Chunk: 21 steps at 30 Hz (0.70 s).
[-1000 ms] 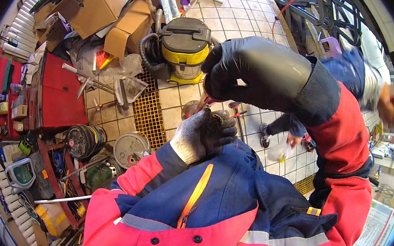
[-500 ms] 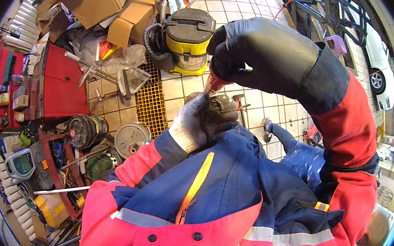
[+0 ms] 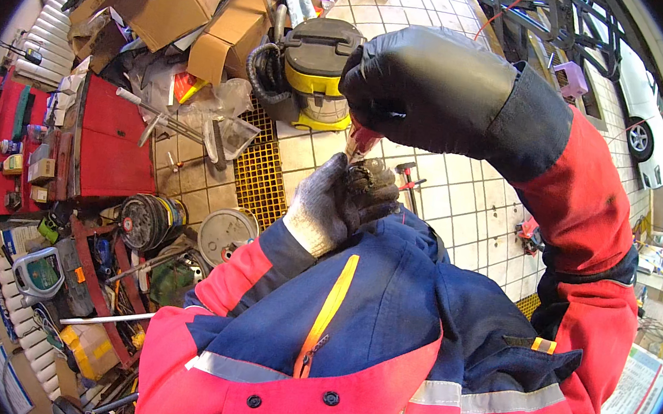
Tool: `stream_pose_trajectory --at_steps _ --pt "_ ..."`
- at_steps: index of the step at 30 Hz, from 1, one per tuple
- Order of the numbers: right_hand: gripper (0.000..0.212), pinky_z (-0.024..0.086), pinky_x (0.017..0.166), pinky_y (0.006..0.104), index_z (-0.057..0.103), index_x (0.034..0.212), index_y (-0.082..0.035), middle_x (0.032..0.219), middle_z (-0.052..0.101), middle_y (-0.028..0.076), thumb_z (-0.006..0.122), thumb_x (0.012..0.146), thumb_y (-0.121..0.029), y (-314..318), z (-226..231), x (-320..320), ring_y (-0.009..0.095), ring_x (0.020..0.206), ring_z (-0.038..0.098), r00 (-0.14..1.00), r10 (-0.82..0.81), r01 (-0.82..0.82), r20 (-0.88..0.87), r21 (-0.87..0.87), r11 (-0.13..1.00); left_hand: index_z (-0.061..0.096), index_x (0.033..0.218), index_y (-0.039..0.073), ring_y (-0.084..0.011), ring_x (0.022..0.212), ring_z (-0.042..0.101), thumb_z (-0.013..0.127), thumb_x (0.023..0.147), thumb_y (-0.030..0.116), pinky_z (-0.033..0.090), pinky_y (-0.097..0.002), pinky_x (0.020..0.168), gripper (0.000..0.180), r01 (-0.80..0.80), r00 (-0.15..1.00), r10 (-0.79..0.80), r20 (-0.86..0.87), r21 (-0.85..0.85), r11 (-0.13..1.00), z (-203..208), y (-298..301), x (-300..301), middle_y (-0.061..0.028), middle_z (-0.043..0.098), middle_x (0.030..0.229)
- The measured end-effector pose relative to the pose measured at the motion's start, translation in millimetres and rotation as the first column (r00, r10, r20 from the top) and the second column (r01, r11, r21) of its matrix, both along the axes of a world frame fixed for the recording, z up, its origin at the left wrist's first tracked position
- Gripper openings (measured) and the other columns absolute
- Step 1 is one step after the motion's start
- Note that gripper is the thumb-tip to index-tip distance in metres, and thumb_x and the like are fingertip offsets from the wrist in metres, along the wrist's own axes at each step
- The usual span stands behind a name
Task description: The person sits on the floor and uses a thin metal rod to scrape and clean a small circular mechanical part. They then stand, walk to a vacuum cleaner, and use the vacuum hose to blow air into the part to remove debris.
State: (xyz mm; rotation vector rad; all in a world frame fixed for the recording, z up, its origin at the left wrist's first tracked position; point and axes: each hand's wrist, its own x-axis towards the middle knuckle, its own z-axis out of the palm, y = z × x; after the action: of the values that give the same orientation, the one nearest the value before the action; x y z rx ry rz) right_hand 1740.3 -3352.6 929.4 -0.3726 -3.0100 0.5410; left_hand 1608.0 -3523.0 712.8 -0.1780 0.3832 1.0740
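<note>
My right hand (image 3: 429, 88), in a black glove, is closed around a red-handled tool (image 3: 365, 140). Its lower end points down at my left hand; the tip is too small to make out. My left hand (image 3: 327, 207) wears a pale knitted glove with a dark, dirty palm side. Its fingers are curled up just below the tool, with the thumb raised beside the tool's tip. Whatever lies between those fingers is hidden by the grimy glove. Both hands are held in front of my jacket, above the tiled floor.
A yellow and black vacuum cleaner (image 3: 320, 72) stands beyond my hands. Cardboard boxes (image 3: 167, 0), a red cabinet (image 3: 116, 140) and a lidded bucket (image 3: 225, 235) are on the left. A yellow floor grate (image 3: 262, 175) crosses the tiles. A white car (image 3: 640, 118) stands far right.
My right hand has shifted slightly left and down with the red-handled tool. The left hand stays nearly in place. Another person at the right has gone out of view.
</note>
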Motion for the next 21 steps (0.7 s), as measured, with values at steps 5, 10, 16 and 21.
stream_pose_trajectory --at_steps 5,10,16,21 --pt "0.011 0.055 0.07 0.0478 0.07 0.086 -0.003 0.086 0.069 0.018 0.08 0.088 -0.008 -1 2 1 0.043 0.078 0.069 0.999 0.0 -0.005 -0.054 -0.089 0.996 0.063 0.143 0.0 -0.0414 0.126 0.071 0.046 0.117 0.052 0.052 -0.0602 0.116 0.061 0.016 0.999 -0.017 0.051 0.013 1.0 -1 1 1 -0.0209 0.073 0.138" --pt "0.013 0.055 0.069 0.048 0.067 0.084 -0.002 0.084 0.067 0.018 0.078 0.088 -0.006 -4 -2 -3 0.042 0.077 0.069 0.985 0.093 -0.086 -0.148 0.049 0.995 0.062 0.14 0.0 -0.0386 0.128 0.069 0.055 0.113 0.054 0.052 -0.0557 0.117 0.06 0.025 0.997 -0.025 0.07 -0.002 1.0 -5 5 3 -0.0218 0.07 0.139" --pt "0.009 0.058 0.07 0.0441 0.073 0.095 -0.003 0.086 0.07 0.016 0.078 0.088 -0.005 6 -10 -4 0.04 0.077 0.071 0.997 0.046 -0.041 -0.058 0.079 0.996 0.064 0.144 0.0 -0.0435 0.128 0.07 0.044 0.116 0.06 0.051 -0.0613 0.117 0.069 0.008 0.988 -0.02 0.154 0.077 0.997 -19 4 2 -0.0236 0.073 0.139" --pt "0.004 0.063 0.07 0.045 0.078 0.088 -0.006 0.081 0.076 0.018 0.077 0.087 -0.01 -2 -1 -11 0.039 0.073 0.076 0.999 -0.034 0.034 0.001 0.059 0.998 0.065 0.14 0.005 -0.0438 0.11 0.076 0.042 0.118 0.052 0.06 -0.0601 0.102 0.057 -0.031 1.0 0.031 0.001 -0.025 0.999 -14 2 1 -0.0238 0.076 0.132"
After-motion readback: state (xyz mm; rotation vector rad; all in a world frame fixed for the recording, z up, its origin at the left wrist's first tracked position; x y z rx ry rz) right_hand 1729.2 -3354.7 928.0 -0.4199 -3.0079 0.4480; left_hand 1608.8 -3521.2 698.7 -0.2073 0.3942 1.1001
